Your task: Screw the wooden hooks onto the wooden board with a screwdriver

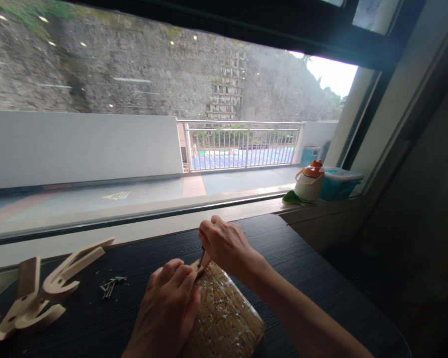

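My right hand [225,241] is closed in a fist around what looks like a screwdriver [201,256]; its handle is hidden and only a thin dark shaft shows, pointing down. The shaft's lower end meets a pale wooden piece [197,269], mostly covered by my fingers. My left hand [171,293] presses that piece, which looks like a wooden hook, against the far end of a tape-wrapped cardboard block [227,318]. The block's top is scuffed and dotted with small holes. Left of my hands, a small heap of screws [112,286] lies on the dark table [141,258].
Several curved wooden hooks [61,278] lie at the table's left side. A window ledge [242,211] runs along the far edge. On it at the right stand a bottle with an orange lid [310,181] and a teal box [339,185], beside a green leaf-like thing [296,198].
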Demonstrator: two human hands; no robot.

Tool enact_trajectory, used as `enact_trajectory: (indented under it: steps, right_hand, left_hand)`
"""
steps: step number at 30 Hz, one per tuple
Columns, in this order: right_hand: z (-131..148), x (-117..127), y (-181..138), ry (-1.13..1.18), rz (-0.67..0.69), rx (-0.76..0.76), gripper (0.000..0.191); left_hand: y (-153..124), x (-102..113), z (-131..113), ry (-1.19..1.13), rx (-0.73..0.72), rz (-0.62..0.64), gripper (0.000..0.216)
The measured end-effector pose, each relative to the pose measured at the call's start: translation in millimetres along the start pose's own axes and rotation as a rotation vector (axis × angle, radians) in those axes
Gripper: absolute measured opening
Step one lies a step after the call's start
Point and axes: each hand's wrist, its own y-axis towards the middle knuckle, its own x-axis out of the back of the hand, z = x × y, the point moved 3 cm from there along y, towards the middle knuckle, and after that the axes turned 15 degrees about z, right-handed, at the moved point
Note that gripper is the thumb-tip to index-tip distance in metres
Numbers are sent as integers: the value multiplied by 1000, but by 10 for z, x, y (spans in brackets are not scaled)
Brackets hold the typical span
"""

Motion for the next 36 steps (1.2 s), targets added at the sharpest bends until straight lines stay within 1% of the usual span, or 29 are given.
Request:
enact_trajectory:
  steps: [3,6,10,12,17,19,23,26,29,36]
  right_hand:
    - [7,34,-24,69,-9,66,21]
    - [13,56,-39,159,22,140,27]
    - [31,49,-26,154,44,198,18]
    - [28,34,-8,135,43,178,18]
    - [-14,-6,37,63,63,23,22]
    - [-20,-5,37,46,65,-11,24]
    - [-2,36,-3,44,59,22,23]
    - [10,73,-44,55,65,86,19]
    - [18,81,-62,63,76,135,19]
    - [-7,25,-3,28,72,79,19]
  left_hand:
    - [-11,-2,9,8,-6,-17,20]
    - [-21,-8,16,5,-4,-6,19]
    - [-23,-4,12,1,6,-3,16]
    - [-17,0,6,-1,9,-11,15]
    - [-6,-5,3,-5,4,-34,17]
    - [-6,-13,7,-3,-1,-37,19]
    - [-13,-22,17,-1,-5,-20,19]
    - [-17,-18,18,4,-9,-14,21]
    - [-15,-8,12,6,-10,-18,22]
    - [-8,4,2,-10,5,-20,19]
